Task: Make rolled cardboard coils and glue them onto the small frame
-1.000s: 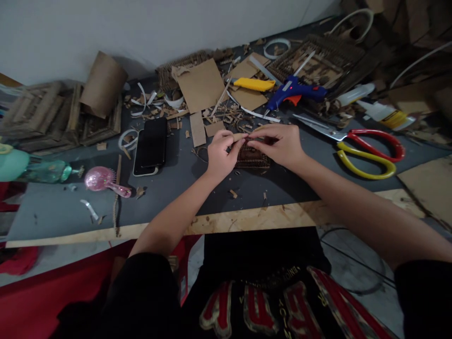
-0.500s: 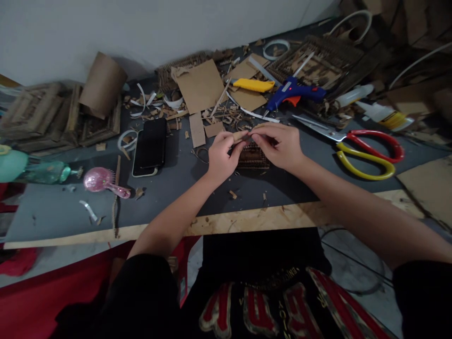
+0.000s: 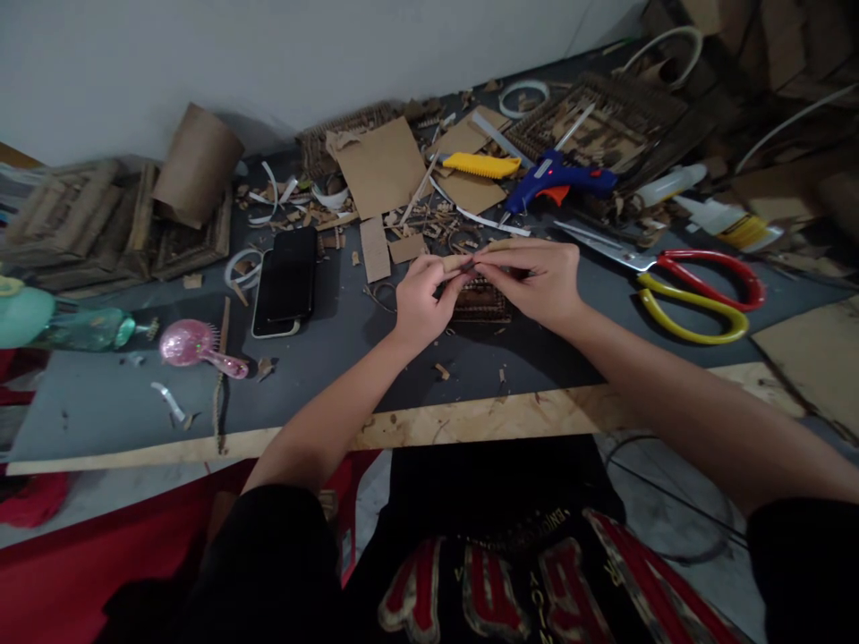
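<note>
With your left hand (image 3: 420,300) and right hand (image 3: 533,282) both pinching the thin cardboard strip (image 3: 463,260) just above the small cardboard piece (image 3: 480,302) on the bench (image 3: 322,349), keep the strip taut and level, fingertips close together.

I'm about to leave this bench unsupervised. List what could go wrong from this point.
1. Both the left hand and the right hand pinch a thin cardboard strip; it could crease or tear.
2. The small cardboard piece lies right under the hands and could get knocked or crushed.
3. The glue gun lies among cardboard scraps; if hot, it might scorch them. The scissors lie close to the right forearm.
</note>
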{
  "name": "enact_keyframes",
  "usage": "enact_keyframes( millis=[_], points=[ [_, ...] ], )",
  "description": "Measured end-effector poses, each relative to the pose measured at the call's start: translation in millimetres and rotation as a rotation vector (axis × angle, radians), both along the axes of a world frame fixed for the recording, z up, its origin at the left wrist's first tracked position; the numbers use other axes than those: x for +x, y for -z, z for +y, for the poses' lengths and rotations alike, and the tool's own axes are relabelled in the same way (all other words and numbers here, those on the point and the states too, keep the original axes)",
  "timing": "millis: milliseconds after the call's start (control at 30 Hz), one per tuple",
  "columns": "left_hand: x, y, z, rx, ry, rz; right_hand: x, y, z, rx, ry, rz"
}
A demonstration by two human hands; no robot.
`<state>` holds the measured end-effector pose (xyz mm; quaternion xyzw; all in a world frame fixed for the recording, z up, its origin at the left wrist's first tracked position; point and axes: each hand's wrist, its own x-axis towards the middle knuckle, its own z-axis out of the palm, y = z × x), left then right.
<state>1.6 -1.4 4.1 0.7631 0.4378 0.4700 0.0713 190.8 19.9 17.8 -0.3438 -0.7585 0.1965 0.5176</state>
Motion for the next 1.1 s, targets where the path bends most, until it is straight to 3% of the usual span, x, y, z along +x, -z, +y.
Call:
enact_keyframes(
  millis=[333, 1100],
  points=[
    [-3.1, 3.0, 1.6, 0.011, -0.071, 0.152, -0.5, 0.3, -1.1, 0.033, -0.027, 0.043],
    [-3.7, 3.0, 2.7, 0.005, -0.028, 0.111, -1.0, 0.7, 0.4, 0.034, -0.036, 0.029]
  ],
)
